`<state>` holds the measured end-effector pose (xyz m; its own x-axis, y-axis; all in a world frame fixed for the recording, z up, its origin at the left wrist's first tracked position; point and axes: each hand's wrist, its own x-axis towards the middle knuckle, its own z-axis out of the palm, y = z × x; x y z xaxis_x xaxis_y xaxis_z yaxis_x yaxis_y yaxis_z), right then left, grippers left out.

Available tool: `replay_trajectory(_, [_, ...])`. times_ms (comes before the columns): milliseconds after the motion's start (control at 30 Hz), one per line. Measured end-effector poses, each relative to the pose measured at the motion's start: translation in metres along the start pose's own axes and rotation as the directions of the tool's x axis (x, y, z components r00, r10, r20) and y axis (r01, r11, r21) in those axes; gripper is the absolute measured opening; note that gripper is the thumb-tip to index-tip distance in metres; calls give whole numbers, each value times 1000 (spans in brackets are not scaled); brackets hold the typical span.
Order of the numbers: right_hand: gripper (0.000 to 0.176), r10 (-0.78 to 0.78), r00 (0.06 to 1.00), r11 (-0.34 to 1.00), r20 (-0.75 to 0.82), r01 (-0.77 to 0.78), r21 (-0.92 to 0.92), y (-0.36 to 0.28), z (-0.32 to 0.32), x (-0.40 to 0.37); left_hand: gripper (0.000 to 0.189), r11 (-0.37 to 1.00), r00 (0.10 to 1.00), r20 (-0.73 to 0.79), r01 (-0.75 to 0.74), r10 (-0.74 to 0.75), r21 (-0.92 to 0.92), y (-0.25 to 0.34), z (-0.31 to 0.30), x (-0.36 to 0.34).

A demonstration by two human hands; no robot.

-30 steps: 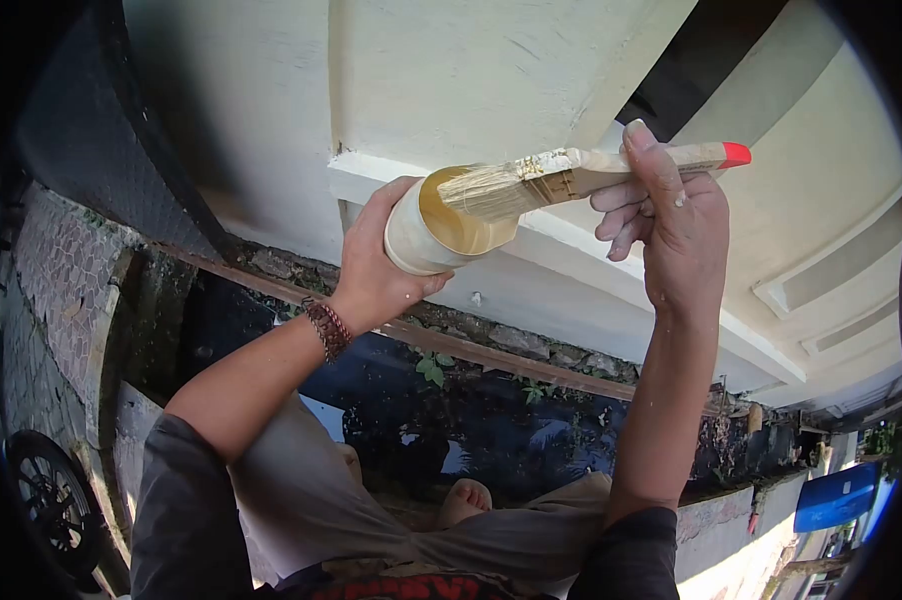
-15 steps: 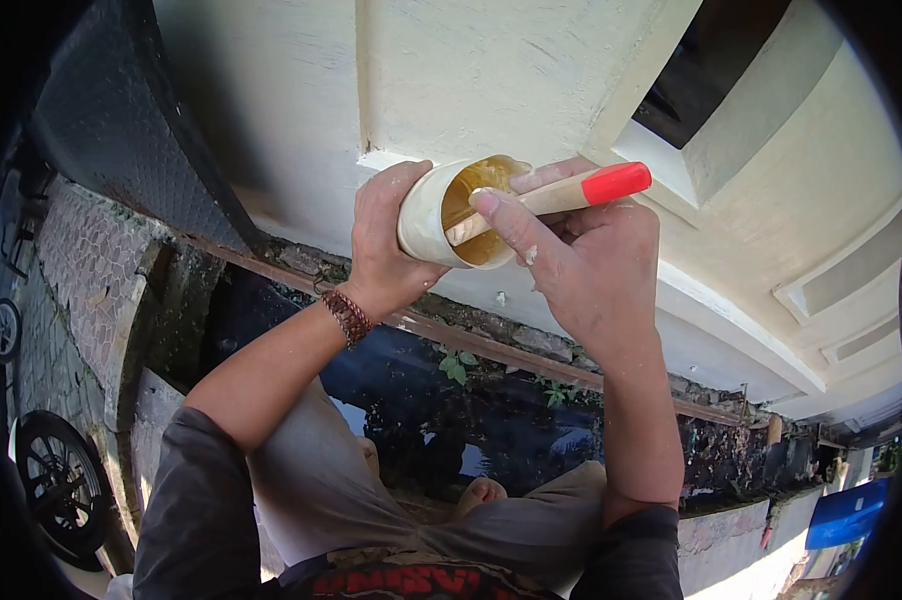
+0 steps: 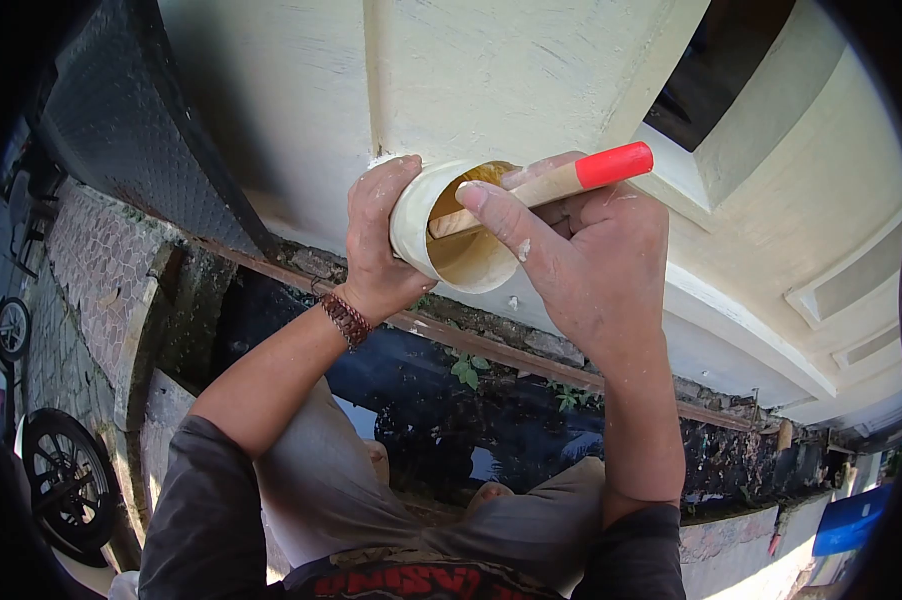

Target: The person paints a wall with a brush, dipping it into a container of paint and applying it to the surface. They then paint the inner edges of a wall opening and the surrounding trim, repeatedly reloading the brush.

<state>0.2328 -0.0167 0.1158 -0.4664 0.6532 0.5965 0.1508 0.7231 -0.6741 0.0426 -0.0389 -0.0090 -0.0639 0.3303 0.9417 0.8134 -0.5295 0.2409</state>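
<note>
My left hand (image 3: pixel 379 235) is wrapped around the side of a cream-coloured paint cup (image 3: pixel 411 235), tilted so that its opening faces right. Yellowish paint coats the inside of the cup. Between thumb and fingers, my right hand (image 3: pixel 596 250) grips a paintbrush (image 3: pixel 551 186) with a wooden handle and a red end. The brush's lower end reaches into the cup; its bristles are hidden there. Spots of pale paint mark the right thumb and fingers.
Ahead stands a cream wall (image 3: pixel 491 80) with raised mouldings and a dark opening (image 3: pixel 716 70). Below it runs a ditch of dark water (image 3: pixel 431 410) with small plants (image 3: pixel 466 368). A motorcycle wheel (image 3: pixel 68 480) is at left, a blue container (image 3: pixel 851 520) at right.
The cup has shifted slightly left and down, and its opening is turned a little differently. The brush has moved slightly left, its lower end further into the cup.
</note>
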Motion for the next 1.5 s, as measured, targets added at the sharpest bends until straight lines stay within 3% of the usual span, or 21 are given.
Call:
replay_trajectory(100, [32, 0, 1000, 999, 15, 0, -40, -4, -1, 1, 96, 1000, 1000, 2, -12, 12, -23, -2, 1, -1])
replay_trajectory(167, [32, 117, 993, 993, -7, -117, 36, -4, -1, 2, 97, 1000, 1000, -3, -18, 18, -17, -3, 0, -1])
replay_trajectory(300, [34, 146, 989, 988, 11, -146, 53, -3, 0, 3, 97, 999, 999, -9, -43, 43, -20, -4, 0, 1])
replay_trajectory(367, [34, 250, 968, 967, 38, -251, 32, -8, -2, 4, 96, 999, 999, -3, -41, 41, -19, -5, -1, 1])
replay_trajectory(500, [34, 245, 969, 967, 36, -247, 64, -2, -11, 6, 95, 1000, 999, 46, 6, -5, -7, -5, -1, 0])
replay_trajectory(600, [33, 174, 984, 980, 45, -177, 90, -1, -22, 7, 95, 993, 989, 93, 121, -119, -17, -3, 0, -2])
replay_trajectory(800, [28, 172, 974, 969, 151, -195, 151, 2, -32, 4, 97, 992, 982, 146, 127, -123, -12, -3, 2, -2])
replay_trajectory(933, [30, 96, 971, 987, 219, -121, 105, 3, -40, 2, 97, 989, 979, 166, 130, -119, -63, -2, 2, -2])
replay_trajectory(1100, [33, 29, 971, 998, 238, -42, 50, -5, -45, 0, 96, 993, 987, 153, 70, -55, -98, -4, 2, -4])
replay_trajectory(1200, [28, 71, 944, 992, 322, -102, 80, -8, -49, 1, 95, 991, 989, 150, 7, 13, -132, -4, 2, -1])
replay_trajectory(1333, [20, 3, 945, 994, 326, -39, 102, -11, -48, 0, 93, 988, 991, 134, 11, 11, -156, -3, 3, -2])
replay_trajectory(1400, [17, 7, 938, 997, 347, -31, 66, -9, -47, 1, 91, 989, 987, 127, -84, 100, -124, 0, 2, 3])
replay_trajectory(1500, [21, -93, 912, 994, 401, 106, -11, -5, -47, 1, 88, 986, 981, 115, -147, 155, -81, 4, 0, 8])
